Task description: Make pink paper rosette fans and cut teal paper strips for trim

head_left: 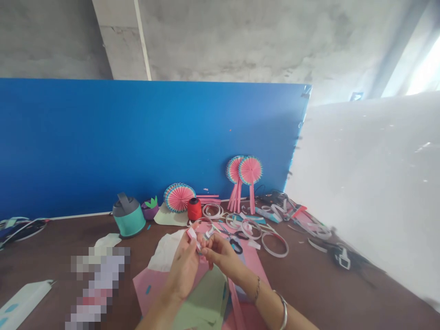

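Observation:
Over the middle of the table, my left hand (185, 266) is closed on a small folded piece of pink and white paper (191, 233). Close against it, the fingertips of my right hand (218, 252) are pinched together at the lower end of that piece. What lies between the right fingertips is too small to make out. Sheets of pink paper (256, 261) and green paper (202, 300) lie below both hands. A crumpled white sheet (165, 252) is left of them. Scissors with dark handles (237, 246) rest just beyond my right hand.
Pink pleated paper fans (250, 170) lean on the blue partition (137, 133), with another pleated fan (179, 198) further left. A red spool-like object (194, 209), a teal and grey container (129, 217), a purple pot (150, 210) and several tape rings (275, 244) stand or lie around.

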Available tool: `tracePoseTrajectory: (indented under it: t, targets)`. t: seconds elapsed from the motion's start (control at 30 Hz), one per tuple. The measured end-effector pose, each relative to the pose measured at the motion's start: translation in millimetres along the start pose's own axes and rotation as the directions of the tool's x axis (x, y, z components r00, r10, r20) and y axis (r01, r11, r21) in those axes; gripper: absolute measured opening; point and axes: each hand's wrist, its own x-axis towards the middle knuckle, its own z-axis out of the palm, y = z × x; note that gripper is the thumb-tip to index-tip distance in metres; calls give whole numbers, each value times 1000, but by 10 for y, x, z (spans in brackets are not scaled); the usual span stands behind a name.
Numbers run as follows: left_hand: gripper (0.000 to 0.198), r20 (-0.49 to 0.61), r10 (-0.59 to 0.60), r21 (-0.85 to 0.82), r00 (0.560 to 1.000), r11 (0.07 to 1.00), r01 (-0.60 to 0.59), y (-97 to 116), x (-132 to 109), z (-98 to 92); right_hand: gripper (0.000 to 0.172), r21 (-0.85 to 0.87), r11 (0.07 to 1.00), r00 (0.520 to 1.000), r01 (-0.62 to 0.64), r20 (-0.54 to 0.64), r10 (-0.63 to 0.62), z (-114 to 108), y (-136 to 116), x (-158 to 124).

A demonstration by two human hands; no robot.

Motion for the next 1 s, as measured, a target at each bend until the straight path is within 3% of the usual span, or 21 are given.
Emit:
tracePoseTrajectory:
  t: [0.23, 0.37, 0.43, 0.53, 0.63, 0.7, 0.77, 0.9, 1.0]
  targets:
    - [47, -32, 14, 124, 999, 992, -10, 1, 29, -75, 47, -122, 992, 999, -15, 31, 19, -47, -97, -61]
    - [40, -15, 99, 326, 995, 941, -89, 29, -19, -46, 45, -195, 976, 994, 93, -36, -102, -51, -86, -84]
    - [37, 58, 158, 493, 986, 854, -166, 69, -97, 3, 48, -276, 943, 979, 187, -29, -203, -59, -78, -118]
    - [33, 279, 187, 663, 942, 672, -330, 136, -245, 62, 64, -389, 851, 933, 354, 78, -352, -80, -113, -187]
    - [33, 411, 180, 707, 893, 556, -438, 173, -353, 65, 57, -494, 694, 844, 524, 191, -501, -87, -198, -245]
    - [35, 405, 175, 696, 898, 578, -426, 173, -384, 57, 52, -554, 607, 801, 570, 213, -559, -77, -253, -272]
    - [34, 339, 181, 662, 923, 652, -371, 157, -386, 55, 47, -587, 599, 811, 545, 187, -554, -55, -287, -292]
    - [32, 165, 242, 533, 956, 794, -293, 98, -324, 63, 40, -536, 770, 929, 345, 74, -364, 12, -313, -305]
    - [39, 54, 179, 403, 982, 896, -186, 53, -241, 64, 46, -406, 898, 985, 169, 37, -168, 59, -331, -270]
